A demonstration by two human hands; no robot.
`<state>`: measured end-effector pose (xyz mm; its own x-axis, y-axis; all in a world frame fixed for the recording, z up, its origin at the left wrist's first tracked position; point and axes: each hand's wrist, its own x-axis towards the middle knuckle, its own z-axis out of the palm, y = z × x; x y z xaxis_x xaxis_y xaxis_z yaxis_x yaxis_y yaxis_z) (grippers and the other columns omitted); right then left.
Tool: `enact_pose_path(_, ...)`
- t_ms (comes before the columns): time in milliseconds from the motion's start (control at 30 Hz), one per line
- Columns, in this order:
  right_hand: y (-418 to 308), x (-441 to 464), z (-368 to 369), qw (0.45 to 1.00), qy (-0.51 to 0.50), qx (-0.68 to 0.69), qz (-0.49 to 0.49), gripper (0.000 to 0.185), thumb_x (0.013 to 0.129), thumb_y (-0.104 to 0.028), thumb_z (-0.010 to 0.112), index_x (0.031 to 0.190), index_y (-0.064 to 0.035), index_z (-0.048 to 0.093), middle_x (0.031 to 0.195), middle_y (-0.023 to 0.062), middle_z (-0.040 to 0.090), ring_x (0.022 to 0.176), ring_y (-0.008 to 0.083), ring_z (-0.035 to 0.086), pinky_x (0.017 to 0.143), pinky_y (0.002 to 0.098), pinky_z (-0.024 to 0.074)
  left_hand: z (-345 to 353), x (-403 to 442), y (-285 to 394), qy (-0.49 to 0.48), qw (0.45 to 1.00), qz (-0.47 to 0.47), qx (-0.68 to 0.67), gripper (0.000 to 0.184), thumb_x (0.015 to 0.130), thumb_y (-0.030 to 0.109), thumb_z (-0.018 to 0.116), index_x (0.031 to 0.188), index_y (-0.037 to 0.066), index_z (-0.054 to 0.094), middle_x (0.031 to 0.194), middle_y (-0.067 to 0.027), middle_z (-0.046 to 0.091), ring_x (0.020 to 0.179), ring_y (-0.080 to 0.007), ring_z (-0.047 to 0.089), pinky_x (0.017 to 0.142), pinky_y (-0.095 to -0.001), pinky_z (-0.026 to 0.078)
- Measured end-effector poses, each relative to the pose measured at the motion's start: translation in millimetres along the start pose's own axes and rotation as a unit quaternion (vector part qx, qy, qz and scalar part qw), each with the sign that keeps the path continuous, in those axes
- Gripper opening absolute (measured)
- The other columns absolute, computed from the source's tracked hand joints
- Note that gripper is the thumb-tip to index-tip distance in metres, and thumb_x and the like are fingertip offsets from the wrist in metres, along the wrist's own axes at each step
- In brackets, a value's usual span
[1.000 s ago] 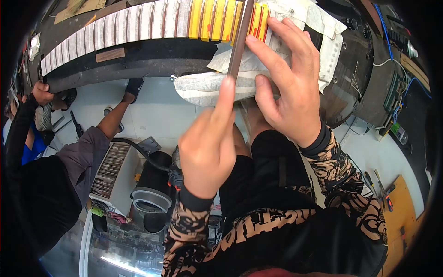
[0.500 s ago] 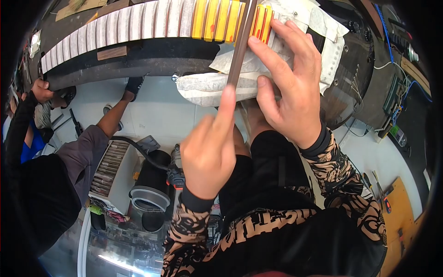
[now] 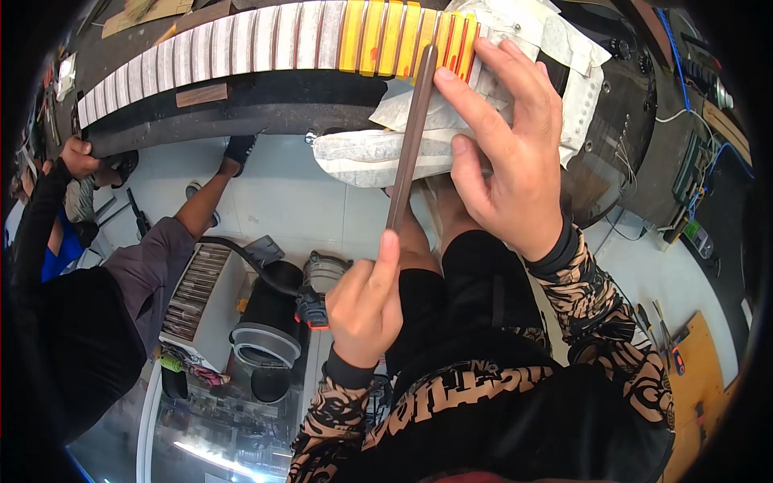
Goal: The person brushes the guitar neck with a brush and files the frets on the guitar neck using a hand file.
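Note:
My left hand is closed round the lower end of a long brown metal file, index finger stretched along it. The file's upper end lies over the frets of a taped guitar neck. White tape covers most of the fretboard, and yellow tape with red marks covers the part near the body. Spread over the white-taped guitar body, my right hand has its fingertips beside the yellow tape. Its index fingertip is close to the file.
A co-worker's hand is at the neck's far left end. Below are a box of slats, a black cylinder and a power tool. Wires run at the right, above a wooden board with tools.
My left hand has drawn the file down toward me, so its upper end now shows on the yellow tape. My right hand has barely moved.

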<state>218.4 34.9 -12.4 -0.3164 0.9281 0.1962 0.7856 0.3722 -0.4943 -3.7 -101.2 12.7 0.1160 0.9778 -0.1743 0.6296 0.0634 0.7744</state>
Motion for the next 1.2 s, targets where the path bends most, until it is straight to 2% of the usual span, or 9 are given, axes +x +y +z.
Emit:
enact_pose_path(67,1,0,0,1.0,0.001,0.001,0.001,0.067,0.088,-0.002,0.072,0.153,-0.0161,0.074,0.168,0.0203,0.054,0.159,0.045,0.049,0.135,0.0624,0.0308,-5,3,5,-0.005,1.0,-0.009,-0.005,0.064,0.1,-0.015,0.07,0.162,0.0,0.064,0.09,-0.017,0.071,0.073,-0.0293,0.065,0.073,-0.0347,0.056)
enact_pose_path(200,0,0,0,1.0,0.01,0.004,-0.003,0.066,0.088,-0.002,0.072,0.153,-0.0157,0.074,0.168,0.0206,0.054,0.159,0.045,0.048,0.135,0.0626,0.0302,10,74,13,0.069,0.995,0.069,-0.023,0.072,0.089,-0.015,0.074,0.158,0.004,0.07,0.077,-0.0108,0.054,0.062,-0.0301,0.058,0.062,-0.0436,0.052)
enact_pose_path(367,-1,0,-1,1.0,0.004,0.009,0.0,0.066,0.088,-0.001,0.071,0.153,-0.0151,0.075,0.169,0.021,0.054,0.16,0.0452,0.048,0.135,0.0625,0.0301,8,-17,-13,-0.004,1.0,0.003,0.006,0.063,0.101,-0.015,0.071,0.161,0.0,0.065,0.09,-0.0178,0.071,0.075,-0.0298,0.066,0.074,-0.0355,0.056)
enact_pose_path(567,1,-1,-2,1.0,0.01,0.004,-0.002,0.066,0.088,-0.001,0.072,0.152,-0.0149,0.074,0.168,0.0209,0.054,0.16,0.0453,0.048,0.134,0.0626,0.0306,13,65,10,0.05,0.996,0.063,-0.036,0.067,0.098,-0.018,0.07,0.162,-0.001,0.064,0.084,-0.0169,0.066,0.069,-0.0284,0.062,0.069,-0.0356,0.055)
enact_pose_path(633,1,-1,0,1.0,0.013,0.004,-0.005,0.066,0.088,-0.001,0.072,0.152,-0.0149,0.074,0.168,0.0208,0.054,0.159,0.0454,0.048,0.134,0.0625,0.0308,17,56,3,0.066,0.996,0.06,-0.027,0.068,0.093,-0.015,0.074,0.158,0.003,0.069,0.079,-0.0133,0.058,0.063,-0.0293,0.059,0.063,-0.0406,0.052)
enact_pose_path(767,4,-2,0,1.0,0.014,0.0,-0.006,0.067,0.087,-0.001,0.072,0.153,-0.0148,0.074,0.168,0.0204,0.055,0.159,0.0453,0.048,0.134,0.0615,0.0311,17,-19,-18,0.029,0.999,0.031,-0.017,0.062,0.101,-0.015,0.07,0.161,0.0,0.065,0.088,-0.0175,0.069,0.072,-0.0275,0.063,0.072,-0.034,0.054)
enact_pose_path(867,6,-3,0,1.0,0.014,-0.006,-0.007,0.067,0.087,-0.001,0.071,0.153,-0.0147,0.074,0.168,0.0204,0.055,0.159,0.0451,0.048,0.134,0.0612,0.0314,13,1,-8,0.008,1.0,0.005,-0.007,0.06,0.102,-0.014,0.069,0.161,0.0,0.065,0.089,-0.0173,0.069,0.073,-0.026,0.063,0.072,-0.0333,0.054)
enact_pose_path(967,1,-1,-2,1.0,0.015,-0.016,-0.013,0.067,0.087,-0.001,0.071,0.152,-0.015,0.074,0.168,0.0206,0.055,0.159,0.0449,0.048,0.134,0.0613,0.0316,18,70,10,0.057,0.996,0.059,-0.038,0.061,0.101,-0.016,0.069,0.16,-0.001,0.065,0.085,-0.0172,0.067,0.069,-0.0251,0.061,0.068,-0.0332,0.053)
enact_pose_path(1200,5,-3,1,1.0,0.017,-0.005,-0.007,0.068,0.086,-0.001,0.071,0.152,-0.0146,0.074,0.167,0.0207,0.055,0.159,0.0451,0.048,0.134,0.062,0.0315,25,-9,-17,0.033,0.999,0.039,-0.007,0.063,0.1,-0.016,0.07,0.161,-0.003,0.064,0.081,-0.016,0.064,0.065,-0.0256,0.058,0.065,-0.0357,0.052)
